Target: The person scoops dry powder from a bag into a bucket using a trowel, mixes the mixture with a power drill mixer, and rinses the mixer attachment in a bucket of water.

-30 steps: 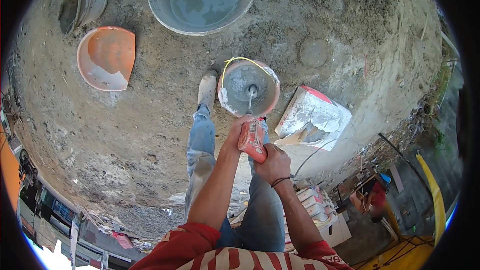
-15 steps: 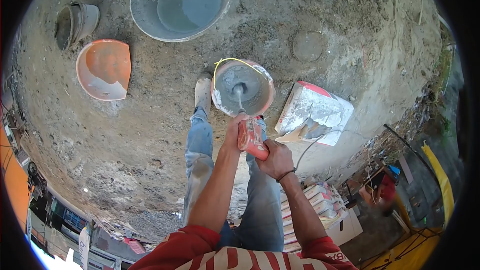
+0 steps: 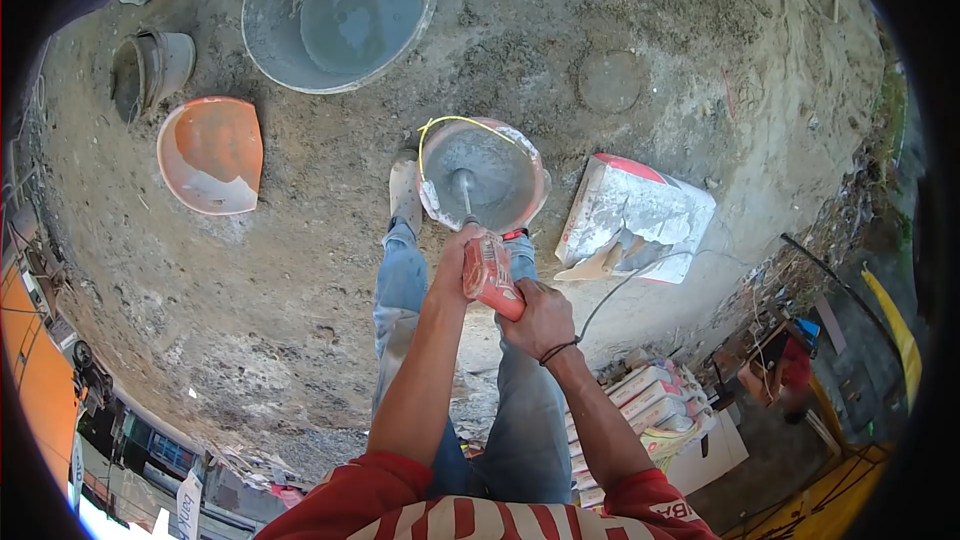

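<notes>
Red handheld power mixer point(image 3: 490, 278) is in front of the person's legs, near side of a round pinkish bucket with a yellow handle point(image 3: 530, 180). Long axis slants: rear end toward the person and to the right, front end away and slightly left. Thin metal shaft point(image 3: 468, 202) carries on from the front, down into the wet grey mix point(image 3: 490, 162), entering left of the bucket's middle. Tip's under the surface, can't see it.

Left hand point(image 3: 457, 252) is closed around the front of the body, by the shaft; fingers underneath are hidden. Right hand point(image 3: 541, 321) is wrapped on the rear end, knuckles up; can't tell where each finger sits. Neither hand is spread.

Thin grey cable point(image 3: 600, 308) runs from by the right wrist toward a torn white-and-red paper bag point(image 3: 650, 215), right of the bucket.
</notes>
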{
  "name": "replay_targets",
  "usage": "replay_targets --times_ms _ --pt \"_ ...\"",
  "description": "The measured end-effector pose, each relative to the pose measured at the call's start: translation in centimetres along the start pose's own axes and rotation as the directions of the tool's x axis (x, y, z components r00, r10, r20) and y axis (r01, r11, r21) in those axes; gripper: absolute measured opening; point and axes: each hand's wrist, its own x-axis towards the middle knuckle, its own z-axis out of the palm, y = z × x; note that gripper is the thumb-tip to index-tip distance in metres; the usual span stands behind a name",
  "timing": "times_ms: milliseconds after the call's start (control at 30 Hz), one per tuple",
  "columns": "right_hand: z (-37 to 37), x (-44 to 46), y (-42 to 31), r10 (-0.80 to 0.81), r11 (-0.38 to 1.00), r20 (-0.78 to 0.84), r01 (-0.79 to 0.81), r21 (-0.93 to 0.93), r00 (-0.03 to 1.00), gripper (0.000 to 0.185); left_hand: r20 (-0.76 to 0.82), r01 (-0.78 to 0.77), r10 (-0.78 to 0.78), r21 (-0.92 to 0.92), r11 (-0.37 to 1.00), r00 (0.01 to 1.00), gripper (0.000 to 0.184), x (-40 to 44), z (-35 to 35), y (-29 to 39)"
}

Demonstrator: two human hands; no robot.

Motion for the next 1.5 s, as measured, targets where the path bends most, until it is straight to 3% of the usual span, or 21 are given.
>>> replay_targets --times_ms 67,133,367,567,667,833,1167,1333,1500 --pt "0.0 -0.1 0.5 -0.002 1.0 0.002 0.002 0.001 1.0 0.031 -0.024 -0.027 0.028 0.028 0.999 0.999 0.038 0.1 -0.2 -0.3" --pt "0.3 -0.2 1.0 -0.005 1.0 0.003 0.005 0.005 1.0 0.031 0.084 -0.014 0.013 0.02 1.0 0.996 0.035 0.4 -0.8 -0.5" --pt "1.0 -0.4 0.6 0.009 0.999 -0.05 -0.011 -0.039 0.999 0.031 0.085 -0.077 0.075 0.02 0.997 0.994 0.031 0.0 0.4 0.1" --pt "1.5 -0.7 0.0 0.059 0.996 -0.069 -0.063 -0.066 0.996 0.028 0.061 -0.039 0.033 0.099 0.994 0.998 0.032 0.3 0.7 0.4" --pt "1.8 -1.1 0.2 0.06 0.995 -0.089 -0.066 -0.069 0.994 0.028 0.169 0.028 -0.037 0.053 0.998 0.985 0.031 1.2 -0.3 0.0" --pt "1.9 -1.6 0.3 0.074 0.99 -0.053 -0.079 -0.115 0.996 0.028 0.092 -0.002 0.003 -0.004 1.0 0.996 0.03 0.1 0.0 -0.8" --pt "3.4 -2.0 0.0 0.05 0.988 -0.082 -0.062 -0.142 0.995 0.029 0.172 -0.066 0.054 0.064 0.996 0.984 0.023 -0.3 -0.3 -0.4" --pt "3.5 -1.4 -0.5 0.059 0.988 -0.093 -0.071 -0.138 0.994 0.029 0.144 0.035 -0.041 0.043 0.998 0.989 0.029 -1.1 -0.1 0.8" --pt "3.1 -1.2 -2.0 0.046 0.986 -0.089 -0.059 -0.156 0.995 0.029 0.114 -0.018 0.015 0.026 1.0 0.993 0.028 -1.3 -0.3 1.4"
